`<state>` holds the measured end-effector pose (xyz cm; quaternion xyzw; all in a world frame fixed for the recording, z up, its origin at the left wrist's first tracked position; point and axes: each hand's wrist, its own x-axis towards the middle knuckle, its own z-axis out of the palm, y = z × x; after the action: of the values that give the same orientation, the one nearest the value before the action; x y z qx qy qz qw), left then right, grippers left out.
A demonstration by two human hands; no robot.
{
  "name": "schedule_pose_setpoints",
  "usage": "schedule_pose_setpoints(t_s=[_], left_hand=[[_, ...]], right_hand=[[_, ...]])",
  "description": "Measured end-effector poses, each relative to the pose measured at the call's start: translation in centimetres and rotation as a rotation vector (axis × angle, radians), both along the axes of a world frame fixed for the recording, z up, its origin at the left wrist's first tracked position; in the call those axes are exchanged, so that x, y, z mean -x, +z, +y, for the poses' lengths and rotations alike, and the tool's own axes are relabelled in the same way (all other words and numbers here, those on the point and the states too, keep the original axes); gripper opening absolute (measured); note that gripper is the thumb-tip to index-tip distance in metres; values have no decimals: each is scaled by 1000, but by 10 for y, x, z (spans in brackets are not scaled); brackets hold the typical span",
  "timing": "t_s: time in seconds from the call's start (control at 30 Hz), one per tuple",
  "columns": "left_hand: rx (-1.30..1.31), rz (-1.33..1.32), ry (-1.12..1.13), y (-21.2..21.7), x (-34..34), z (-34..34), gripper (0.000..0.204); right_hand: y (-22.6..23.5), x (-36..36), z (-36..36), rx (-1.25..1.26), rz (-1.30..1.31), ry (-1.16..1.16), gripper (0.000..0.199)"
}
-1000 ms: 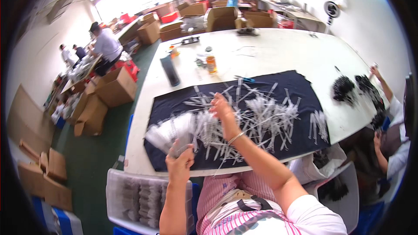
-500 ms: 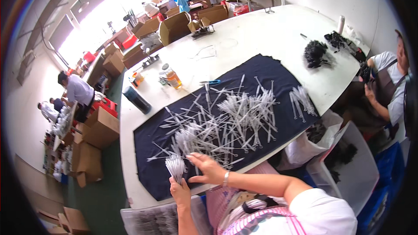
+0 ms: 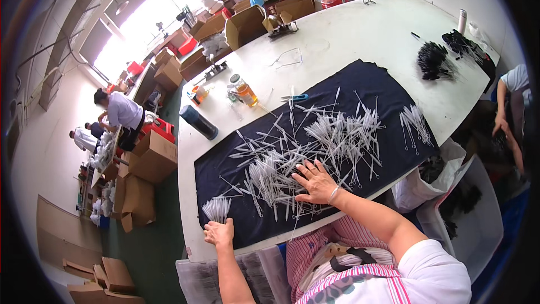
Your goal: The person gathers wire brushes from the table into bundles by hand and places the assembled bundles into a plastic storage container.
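A big loose pile of thin white brushes with looped wire handles [image 3: 270, 171] is spread over a dark cloth [image 3: 225, 160] on the white table. Near the cloth's left front corner, my left hand [image 3: 219, 233] is closed round the lower ends of a bundle of white brushes [image 3: 217, 209], their bristle ends fanning upward. My right hand [image 3: 316, 184] lies palm down over the pile's near edge, fingers spread, touching brushes; what is under the palm is hidden. A smaller group of brushes [image 3: 415, 124] lies apart at the cloth's right.
Beyond the cloth are blue-handled snips [image 3: 295, 97], a jar of amber liquid [image 3: 243, 91] and a dark bottle [image 3: 198, 122]. Black brushes [image 3: 434, 61] lie at the far right. Bins [image 3: 475, 219] stand below the table's right edge. A co-worker's hands [image 3: 500, 124] show at right.
My left hand has carried its bundle away from the pile toward the cloth's left front corner. My right hand has moved right, onto the pile. The whole view has shifted slightly.
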<state>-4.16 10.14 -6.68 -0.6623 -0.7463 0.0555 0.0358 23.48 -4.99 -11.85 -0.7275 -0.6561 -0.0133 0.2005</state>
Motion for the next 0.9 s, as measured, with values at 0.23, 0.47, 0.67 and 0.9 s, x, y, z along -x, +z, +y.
schedule_pose_setpoints(t_s=[0.23, 0.47, 0.67, 0.9], left_hand=[[-312, 16, -330, 24, -73, -24, 60], [151, -171, -324, 18, -152, -23, 73], [101, -263, -108, 4, -189, -31, 101], [122, -438, 14, 8, -200, -19, 75]], right_hand=[[5, 0, -2, -11, 40, 15, 60], [2, 5, -2, -68, 56, -12, 52], [2, 4, -1, -74, 86, -12, 49], [3, 5, -1, -38, 90, -8, 49]])
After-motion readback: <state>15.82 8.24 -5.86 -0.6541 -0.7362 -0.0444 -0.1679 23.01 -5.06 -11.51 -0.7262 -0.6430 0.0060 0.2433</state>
